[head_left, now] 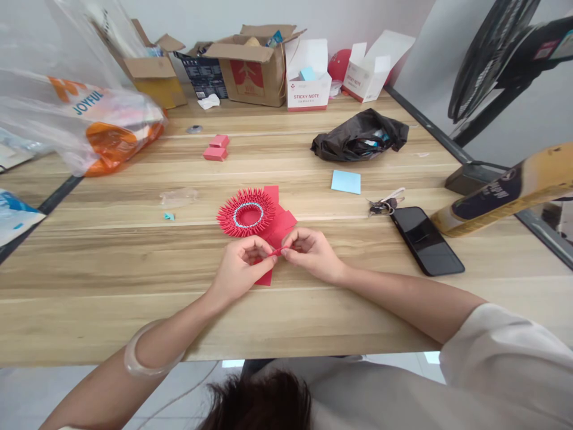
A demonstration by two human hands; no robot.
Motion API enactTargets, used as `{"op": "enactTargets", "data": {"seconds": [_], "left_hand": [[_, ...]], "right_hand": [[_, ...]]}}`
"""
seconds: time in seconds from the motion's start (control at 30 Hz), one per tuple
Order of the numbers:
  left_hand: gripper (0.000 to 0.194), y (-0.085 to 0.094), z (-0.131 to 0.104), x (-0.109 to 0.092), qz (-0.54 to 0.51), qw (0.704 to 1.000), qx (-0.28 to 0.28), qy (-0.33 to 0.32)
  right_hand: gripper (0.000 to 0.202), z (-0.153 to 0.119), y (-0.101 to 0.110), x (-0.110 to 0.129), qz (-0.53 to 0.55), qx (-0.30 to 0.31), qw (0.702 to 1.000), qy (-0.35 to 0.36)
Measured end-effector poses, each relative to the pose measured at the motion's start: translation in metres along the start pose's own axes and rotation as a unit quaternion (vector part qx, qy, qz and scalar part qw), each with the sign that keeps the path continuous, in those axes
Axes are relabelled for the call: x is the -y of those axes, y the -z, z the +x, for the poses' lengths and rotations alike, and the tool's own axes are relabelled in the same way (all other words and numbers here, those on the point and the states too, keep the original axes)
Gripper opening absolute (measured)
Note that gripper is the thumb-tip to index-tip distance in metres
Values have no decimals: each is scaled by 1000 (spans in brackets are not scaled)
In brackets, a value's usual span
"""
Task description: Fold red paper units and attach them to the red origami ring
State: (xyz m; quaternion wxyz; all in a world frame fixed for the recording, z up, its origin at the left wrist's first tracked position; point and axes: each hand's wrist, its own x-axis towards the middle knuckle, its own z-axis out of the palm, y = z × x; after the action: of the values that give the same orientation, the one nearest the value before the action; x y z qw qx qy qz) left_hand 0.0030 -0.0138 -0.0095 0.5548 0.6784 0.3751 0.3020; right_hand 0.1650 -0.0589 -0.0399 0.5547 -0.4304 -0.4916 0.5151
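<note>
Between my two hands is a small folded piece of red paper (pixel 278 251), pinched at both ends. My left hand (pixel 243 266) grips its left end with thumb and fingers. On the other end my right hand (pixel 314 254) is closed in the same kind of pinch. Loose red paper sheets (pixel 282 222) lie fanned out on the table just beyond and under the hands. A round red ring of folded paper pieces (pixel 227 216), with a light blue inner edge, rests partly on those sheets, beyond my left hand. The fingers hide part of the folded paper.
Two small red paper stacks (pixel 215 154) lie farther back. To the right are a blue sticky-note pad (pixel 346 182), keys (pixel 382 206), a phone (pixel 427 242) and a yellow packet (pixel 501 191). A black plastic bag (pixel 358 136) and cardboard boxes (pixel 253 71) stand toward the wall.
</note>
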Motion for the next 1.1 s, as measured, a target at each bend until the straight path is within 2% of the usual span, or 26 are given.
{"op": "enactTargets", "data": {"seconds": [0.1,0.27,0.43,0.53,0.7,0.87,0.97,1.1], "left_hand": [[10,1,0,3,12,1000,3,-5],[6,2,0,4,10,1000,-12,-1],[7,1,0,2,-25,999,-23,-7],[11,0,0,2,-52,998,-17,0],[16,-1,0,0,-90,996,-19,11],[14,0,3,2,-93,994,-46,16],[13,0,2,1,-75,995,-62,3],[13,0,-2,-2,-17,995,-86,-38]], "right_hand": [[9,-4,-1,0,-108,-16,989,96],[8,-8,0,1,-269,-35,917,294],[8,-7,3,0,-319,-40,869,376],[7,-6,5,-2,-329,-45,863,381],[11,-5,5,-2,-322,-49,868,374],[17,-6,3,0,-309,-25,879,362],[20,-6,4,4,-279,-35,905,318],[21,-2,5,5,-203,-53,956,203]]}}
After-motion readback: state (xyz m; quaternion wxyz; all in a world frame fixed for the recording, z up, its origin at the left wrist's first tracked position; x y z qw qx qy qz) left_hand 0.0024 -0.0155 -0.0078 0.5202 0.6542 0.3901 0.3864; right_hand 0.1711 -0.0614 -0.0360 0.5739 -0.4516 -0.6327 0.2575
